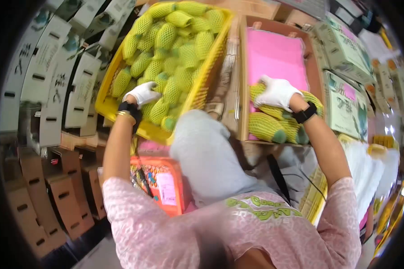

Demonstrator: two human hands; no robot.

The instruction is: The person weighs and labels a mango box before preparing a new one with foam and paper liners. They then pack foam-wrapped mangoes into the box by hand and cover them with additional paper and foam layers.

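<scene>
My left hand (pixel 143 93), in a white glove, is at the near-left side of a yellow plastic crate (pixel 206 83). Its thumb and fingers are apart, close above the mangoes (pixel 166 36) piled there in yellow foam nets. In the cardboard box (pixel 244 80) on the right, my gloved right hand (pixel 277 93) curls over a netted mango (pixel 257 91) and presses it among others. Several netted mangoes (pixel 267 126) lie along the box's near end, green tips showing. A pink sheet (pixel 276 56) covers the far part of the box floor.
An orange basket (pixel 178 184) with small colourful items sits near my left knee. Printed cartons (pixel 345 101) are stacked to the right, more cartons (pixel 45 80) on the left. Brown boxes (pixel 67 193) stand at lower left, white foam-like packing (pixel 368 166) at right.
</scene>
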